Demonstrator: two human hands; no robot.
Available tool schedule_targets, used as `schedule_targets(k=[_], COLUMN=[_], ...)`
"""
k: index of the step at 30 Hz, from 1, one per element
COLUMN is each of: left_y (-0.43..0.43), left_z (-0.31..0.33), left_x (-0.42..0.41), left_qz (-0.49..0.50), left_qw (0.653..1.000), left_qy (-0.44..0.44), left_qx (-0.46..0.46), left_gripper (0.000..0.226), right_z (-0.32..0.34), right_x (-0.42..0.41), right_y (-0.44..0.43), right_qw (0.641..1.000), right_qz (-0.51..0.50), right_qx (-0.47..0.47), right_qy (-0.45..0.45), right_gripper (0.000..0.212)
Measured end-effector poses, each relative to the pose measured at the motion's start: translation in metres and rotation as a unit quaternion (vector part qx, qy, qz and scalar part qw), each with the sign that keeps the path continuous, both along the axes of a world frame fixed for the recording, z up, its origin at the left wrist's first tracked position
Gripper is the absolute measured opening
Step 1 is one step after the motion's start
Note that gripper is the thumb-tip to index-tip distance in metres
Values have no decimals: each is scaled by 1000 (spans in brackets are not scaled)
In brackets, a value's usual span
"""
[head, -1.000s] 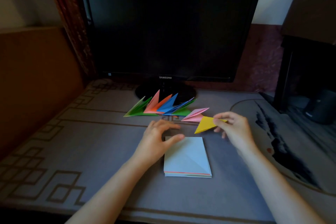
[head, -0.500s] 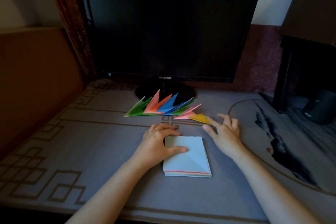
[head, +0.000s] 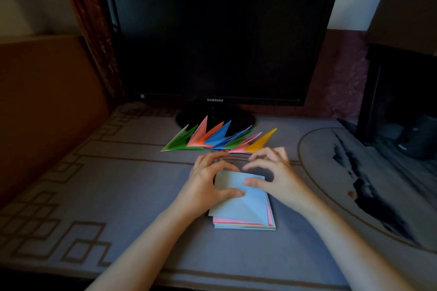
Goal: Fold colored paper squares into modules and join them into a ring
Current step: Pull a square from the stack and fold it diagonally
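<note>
A stack of colored paper squares (head: 244, 226) lies on the grey patterned table cover (head: 123, 196). Its top light blue sheet (head: 238, 210) is slid askew, baring pink edges below. My left hand (head: 208, 182) pinches this sheet at its far left corner, thumb on top. My right hand (head: 275, 172) pinches its far edge, thumb on the paper and fingers arched over it. Behind the hands several folded pointed modules (head: 212, 137), green, pink, orange and blue, lie in a fanned row. A yellow module (head: 260, 143) ends that row on the right.
A dark monitor (head: 220, 35) stands at the back, its round base (head: 189, 120) just behind the modules. A brown wooden panel (head: 47, 101) borders the left. A dark cabinet (head: 402, 78) stands at the right, and the table's front edge is near my forearms.
My right hand set the yellow module down at the right end of the row, then came back to the stack. The top blue sheet has been slid askew under both hands.
</note>
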State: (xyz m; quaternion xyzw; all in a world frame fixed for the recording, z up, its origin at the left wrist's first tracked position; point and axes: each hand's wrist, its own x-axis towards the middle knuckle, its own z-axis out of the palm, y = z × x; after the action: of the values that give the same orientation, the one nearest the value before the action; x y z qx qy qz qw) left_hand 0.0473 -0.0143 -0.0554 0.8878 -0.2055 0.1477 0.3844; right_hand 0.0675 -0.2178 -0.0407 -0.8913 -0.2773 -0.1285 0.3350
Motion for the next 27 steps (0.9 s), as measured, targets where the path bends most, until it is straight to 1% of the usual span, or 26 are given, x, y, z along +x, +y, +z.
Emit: schedule_targets(k=[2, 3, 5, 7, 9, 11, 13, 15, 17, 19, 20, 22, 23, 24, 25, 27], left_y=[-1, -1, -1, -1, -2, -3, -3, -4, -4, -3, -2, 0, 0, 0, 0, 1], left_z=[0, 0, 2, 5, 11, 16, 20, 21, 21, 22, 22, 23, 23, 24, 25, 24], left_x=[1, 0, -1, -3, -5, -7, -8, -9, -8, -7, -6, -6, -6, -6, -6, -6], left_qz=[-4, -8, -11, 0, 19, 16, -1, -11, -10, -6, -4, -2, -3, -4, -4, -1], left_qw=[1000, 1000, 1000, 998, 991, 978, 963, 953, 946, 936, 929, 919, 914, 910, 907, 903], left_qy=[0, 1, -1, 12, 44, 66, 104, 139, 153, 168, 178, 193, 198, 203, 207, 212], left_qx=[-5, -6, -18, -57, -123, -195, -249, -269, -284, -309, -323, -345, -353, -361, -367, -373], left_gripper=[48, 47, 48, 54, 54, 45, 32, 23, 18, 15, 14, 14, 16, 17, 17, 16], right_z=[0, 0, 2, 8, 13, 15, 15, 16, 15, 15, 14, 15, 17, 18, 18, 15], right_x=[1, 0, -2, -6, -8, -8, -6, -7, -7, -7, -6, -6, -7, -7, -8, -9], right_y=[0, 0, 1, 4, 5, 5, 4, 5, 6, 7, 5, 2, 1, 0, 0, -1], right_qw=[1000, 1000, 999, 994, 982, 970, 960, 948, 943, 946, 949, 958, 962, 965, 968, 973], right_qz=[3, 3, 4, -6, -16, -17, -16, -10, -3, 14, 29, 76, 98, 115, 125, 126], right_qx=[-3, 6, 32, 84, 156, 205, 235, 272, 286, 281, 272, 236, 211, 181, 150, 99], right_qy=[20, 30, 43, 64, 102, 132, 150, 166, 170, 159, 155, 146, 145, 150, 157, 165], right_gripper=[16, 13, 15, 16, 14, 10, 10, 11, 10, 7, 16, 51, 63, 69, 70, 66])
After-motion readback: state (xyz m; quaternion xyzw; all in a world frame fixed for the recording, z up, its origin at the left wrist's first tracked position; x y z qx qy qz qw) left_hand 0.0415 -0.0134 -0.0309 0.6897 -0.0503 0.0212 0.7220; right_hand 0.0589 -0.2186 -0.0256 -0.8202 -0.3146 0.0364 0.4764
